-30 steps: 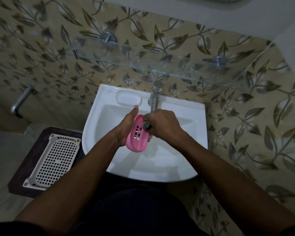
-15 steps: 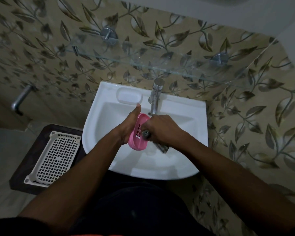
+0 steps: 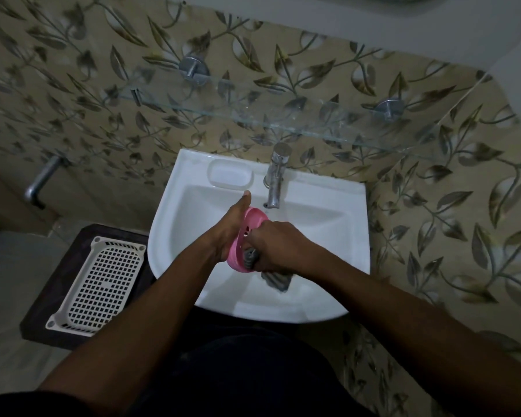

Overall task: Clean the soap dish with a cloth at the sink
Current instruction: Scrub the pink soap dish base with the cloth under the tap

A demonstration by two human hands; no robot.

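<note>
A white wall-mounted basin [image 3: 337,236] stands in dim light. Behind it, tan tiles with a leaf pattern [image 3: 433,206] cover the wall, plain grey above them. Over the basin runs a glass shelf [image 3: 268,115] on metal brackets. Left of the basin, a white lattice tray [image 3: 98,291] lies on a dark stool [image 3: 42,311]; a metal pipe [image 3: 42,180] juts from the wall.

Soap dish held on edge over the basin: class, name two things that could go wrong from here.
1. The left hand grips the pink soap dish only by its back and rim; a hard push from the cloth could knock it into the sink.
2. The cloth's loose tail hangs below the right hand and may drag along the basin.
</note>
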